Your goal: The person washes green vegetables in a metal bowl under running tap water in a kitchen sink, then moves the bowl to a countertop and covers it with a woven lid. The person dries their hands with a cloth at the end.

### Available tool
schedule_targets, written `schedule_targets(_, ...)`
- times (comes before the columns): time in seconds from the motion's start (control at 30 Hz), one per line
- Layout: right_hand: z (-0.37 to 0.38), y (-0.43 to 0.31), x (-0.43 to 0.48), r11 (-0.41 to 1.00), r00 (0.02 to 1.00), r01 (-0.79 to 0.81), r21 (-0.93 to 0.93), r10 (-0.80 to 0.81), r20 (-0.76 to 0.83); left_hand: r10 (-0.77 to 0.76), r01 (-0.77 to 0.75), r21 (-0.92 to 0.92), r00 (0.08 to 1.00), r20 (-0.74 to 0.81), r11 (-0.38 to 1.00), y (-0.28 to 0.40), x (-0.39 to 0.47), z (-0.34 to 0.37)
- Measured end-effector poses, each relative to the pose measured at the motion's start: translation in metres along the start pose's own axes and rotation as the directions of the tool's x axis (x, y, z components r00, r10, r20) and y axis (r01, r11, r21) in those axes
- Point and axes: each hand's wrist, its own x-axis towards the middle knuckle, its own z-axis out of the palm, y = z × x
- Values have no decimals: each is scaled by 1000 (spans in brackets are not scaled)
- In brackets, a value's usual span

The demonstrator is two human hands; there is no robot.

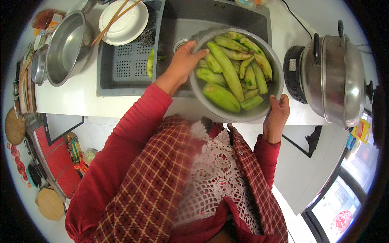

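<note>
A round metal basin [275, 95] holds several long green vegetables [228, 73] that look like green eggplants, some with brown patches. My left hand [184, 62] grips its left rim, thumb over the edge. On the lower right rim is my right hand [277, 114], the thumb inside and the other fingers outside, partly hidden. The basin sits over the front edge of the grey sink [218, 16] and the white counter; whether it rests on them I cannot tell. Thin haze blurs its upper left rim.
Left of the sink bowl is a perforated drainer [124, 68] with a white plate [121, 25], wooden chopsticks [114, 21] and a green piece [150, 63]. A large metal bowl [67, 48] stands farther left. A lidded steel pot [334, 79] on a black burner [294, 74] flanks the right.
</note>
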Motion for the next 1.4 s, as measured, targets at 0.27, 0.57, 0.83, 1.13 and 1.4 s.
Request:
schedule_targets(0.27,7,-1,-21,998,995,-36,45,40,-92,-43,42,13,997,68,999,6,4,-1)
schedule_targets(0.57,7,3,-37,998,986,-45,54,53,-157,-72,64,57,989,132,996,9,10,2)
schedule_targets(0.83,-9,23,-42,983,990,-24,182,49,-135,12,-31,173,994,111,985,0,3,11)
schedule_targets(1.13,-31,34,-43,982,988,-81,171,102,-118,31,-58,357,996,82,932,-13,-6,21)
schedule_targets(1.4,-35,65,-37,974,983,-142,176,160,-92,109,-123,455,992,57,882,-33,8,12)
